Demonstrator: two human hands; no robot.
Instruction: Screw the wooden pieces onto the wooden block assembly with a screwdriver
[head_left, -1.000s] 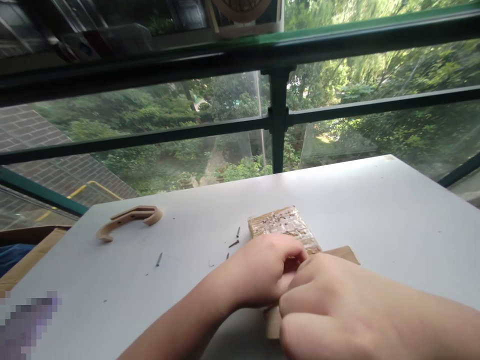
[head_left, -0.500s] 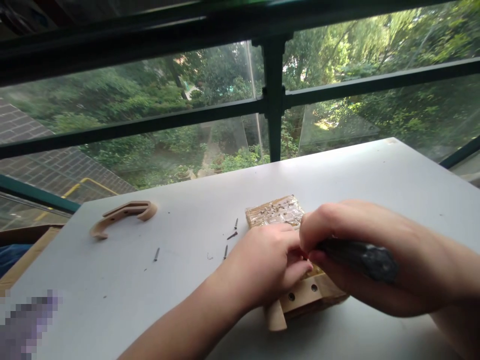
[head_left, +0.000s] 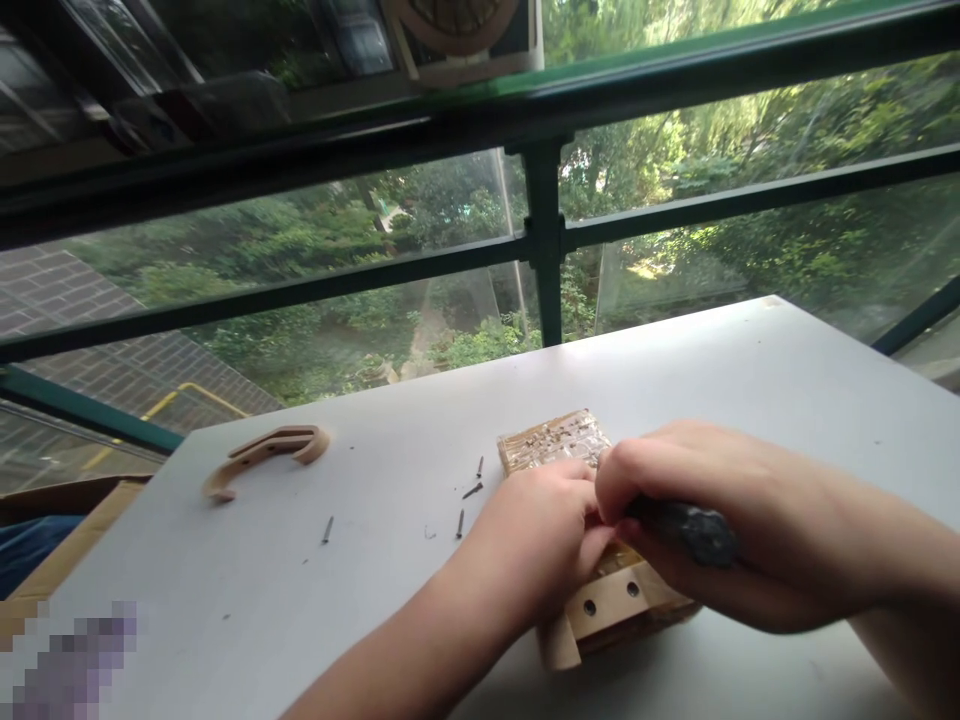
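Note:
In my right hand, fingers wrapped round it, is a screwdriver with a dark handle; its shaft and tip are hidden. My left hand lies over a block wrapped in clear film, its fingers bunched against the right hand. What they pinch is hidden. On the block's near end sits a light wooden piece with two dark round holes and a curved end hanging over the left side. Several loose screws lie left of the block.
A second curved wooden piece rests at the far left of the white table. Beyond the table's back edge stand a green metal railing and glass panes. A cardboard box with blue cloth is at the left.
The view has tilted up slightly, so the table and objects sit lower. The screwdriver's handle has swung and shows shorter in my right hand. My left hand stays at the block.

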